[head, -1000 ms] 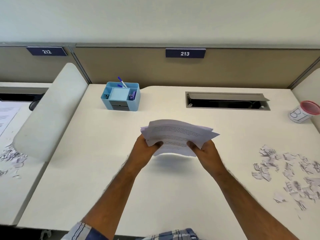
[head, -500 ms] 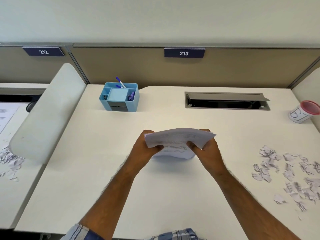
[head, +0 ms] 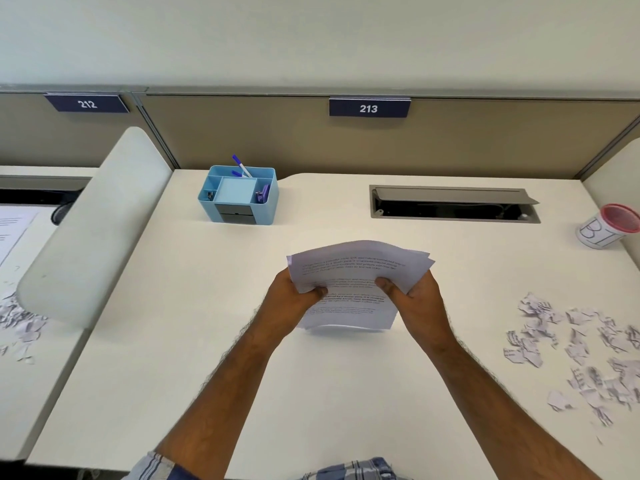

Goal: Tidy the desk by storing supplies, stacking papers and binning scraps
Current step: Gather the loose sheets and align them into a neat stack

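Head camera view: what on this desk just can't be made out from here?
- Printed text on the stack of papers: too small and blurred to read.
- Fingers of the left hand and right hand: mostly hidden behind the sheets; only the thumbs show.
- Inside of the cable tray: dark, half covered by its flap.
- Paper scraps: pile cut off by the right edge.
- Cup: contents not visible.

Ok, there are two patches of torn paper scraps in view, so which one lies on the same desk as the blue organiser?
The scattered white paper scraps on the right, on desk 213. The other patch lies left of the rounded divider, on desk 212.
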The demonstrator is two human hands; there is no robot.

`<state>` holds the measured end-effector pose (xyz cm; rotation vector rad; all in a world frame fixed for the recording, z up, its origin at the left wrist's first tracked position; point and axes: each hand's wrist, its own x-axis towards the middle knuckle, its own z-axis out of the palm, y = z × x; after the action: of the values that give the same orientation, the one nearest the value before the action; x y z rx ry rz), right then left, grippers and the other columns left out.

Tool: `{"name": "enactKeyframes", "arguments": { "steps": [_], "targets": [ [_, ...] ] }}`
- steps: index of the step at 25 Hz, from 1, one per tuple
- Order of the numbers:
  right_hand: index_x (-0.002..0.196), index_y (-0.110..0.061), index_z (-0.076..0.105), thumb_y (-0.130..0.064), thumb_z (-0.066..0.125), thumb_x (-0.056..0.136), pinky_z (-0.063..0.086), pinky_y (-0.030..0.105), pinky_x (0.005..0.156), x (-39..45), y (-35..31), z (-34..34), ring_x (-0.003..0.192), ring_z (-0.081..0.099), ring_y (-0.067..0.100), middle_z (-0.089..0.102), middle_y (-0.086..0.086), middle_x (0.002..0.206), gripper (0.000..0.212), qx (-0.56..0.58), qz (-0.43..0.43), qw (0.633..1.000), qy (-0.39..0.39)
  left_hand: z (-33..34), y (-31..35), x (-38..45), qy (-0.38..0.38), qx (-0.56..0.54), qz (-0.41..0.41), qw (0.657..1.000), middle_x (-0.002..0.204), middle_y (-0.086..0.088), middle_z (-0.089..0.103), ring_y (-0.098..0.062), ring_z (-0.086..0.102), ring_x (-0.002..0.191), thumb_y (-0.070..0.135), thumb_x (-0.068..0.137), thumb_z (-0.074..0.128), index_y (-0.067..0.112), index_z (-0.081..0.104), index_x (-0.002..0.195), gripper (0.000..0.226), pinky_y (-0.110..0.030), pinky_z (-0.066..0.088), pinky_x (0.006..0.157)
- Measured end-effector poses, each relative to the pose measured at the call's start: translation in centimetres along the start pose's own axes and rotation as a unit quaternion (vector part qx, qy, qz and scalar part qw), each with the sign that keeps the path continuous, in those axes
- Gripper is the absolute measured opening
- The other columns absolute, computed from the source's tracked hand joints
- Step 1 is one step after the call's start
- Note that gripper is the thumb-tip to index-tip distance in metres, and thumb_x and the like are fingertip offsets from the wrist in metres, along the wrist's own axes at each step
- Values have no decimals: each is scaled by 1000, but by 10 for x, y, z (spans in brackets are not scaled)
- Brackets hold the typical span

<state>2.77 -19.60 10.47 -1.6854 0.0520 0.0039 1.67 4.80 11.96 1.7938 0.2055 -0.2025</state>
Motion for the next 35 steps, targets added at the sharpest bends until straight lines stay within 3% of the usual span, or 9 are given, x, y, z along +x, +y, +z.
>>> {"name": "enactKeyframes", "arguments": {
  "steps": [6,10,12,15,18,22,26,30,35],
  "targets": [
    [117,-27,52,-18,83,84,52,17,81,-5,5,0,102,62,10,64,-9,111,46,-36,1,999,8,4,-6,-5,14,-2,8,1000,116,3,66,-14,63,111,9,84,82,23,53,130,57,-15,57,82],
    [126,-23,50,-16,79,88,52,12,80,-4,5,3,109,63,11,65,-6,116,49,-44,9,999,11,6,-7,-5,6,-3,7,1000,121,7,69,-14,65,114,11,92,74,27,58,134,48,-30,58,96],
    [130,-22,51,-12,77,89,53,12,80,-3,1,3,108,64,7,66,-6,118,50,-24,3,1000,5,6,-1,-6,13,3,6,1000,119,9,70,-12,65,112,12,95,71,29,59,134,45,-33,58,96],
    [127,-23,52,-9,78,88,55,16,80,-4,-4,-1,102,65,0,66,-8,115,49,-11,-1,1000,-4,4,2,-8,10,-11,21,1000,117,11,70,-8,66,109,11,92,73,30,58,132,47,-20,58,83],
    [116,-22,54,-8,82,83,54,20,78,-5,-1,-6,100,63,8,64,-8,110,46,-9,-9,1000,4,1,3,-12,16,-28,19,999,116,8,67,-10,64,110,13,87,80,30,50,124,50,-15,55,79],
    [112,-24,56,-10,85,81,52,24,82,-5,2,-5,100,61,12,63,-16,108,45,-15,-15,1000,7,5,6,-14,8,1,34,999,112,4,61,-13,61,105,14,93,73,21,47,119,37,-12,52,77],
    [104,-21,56,-13,85,81,51,25,79,-3,-1,-2,91,63,9,65,-14,98,38,-15,-14,1000,9,10,10,-14,28,5,49,998,110,8,65,-8,63,106,18,101,63,24,56,119,20,-15,51,80],
    [110,-21,59,-20,86,81,60,35,84,-2,-7,-3,98,72,17,73,-2,106,39,6,0,1000,17,6,14,-16,24,1,67,997,104,17,70,-1,66,100,25,101,63,33,60,117,18,-15,56,77],
    [101,-22,58,-22,84,83,58,30,77,-4,-10,-1,90,68,15,69,-14,92,32,2,-16,1000,26,3,9,-16,33,-10,73,997,97,12,72,-16,69,99,22,97,70,28,66,107,12,-28,58,82]
  ]
}}
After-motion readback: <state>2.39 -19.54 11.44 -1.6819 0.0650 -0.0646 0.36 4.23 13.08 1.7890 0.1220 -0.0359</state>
